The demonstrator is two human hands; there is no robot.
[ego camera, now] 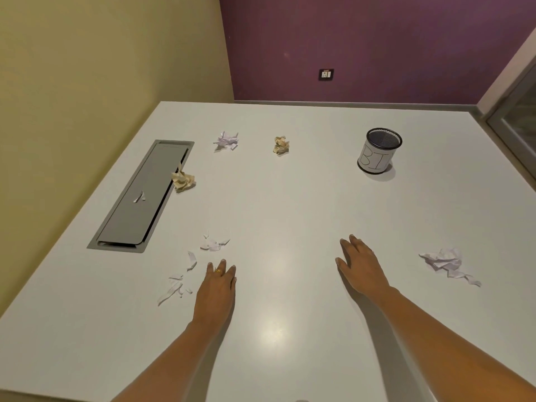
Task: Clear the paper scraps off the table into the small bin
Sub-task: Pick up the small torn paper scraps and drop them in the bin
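Both hands lie palm-down on the white bench, empty. The left hand has its fingers close together and flat, a gold ring on one of them; the right hand is spread a little wider, fingers extended, gripping nothing. Both forearms run out of the bottom edge of the view.

Just left of the left hand lie torn white strips, and a second scatter of small white bits sits slightly beyond its fingertips; these blend into the bench and their count is hard to make out. A crumpled white sheet lies well to the right of the right hand. Farther off are a crumpled white ball, a tan paper ball, and another tan ball touching the edge of the grey cable hatch, on which a tiny scrap rests.

The mesh bin stands upright at the far right, well apart from all scraps; its paper label reads "BI", the rest turned out of sight, and its inside is too dark to judge
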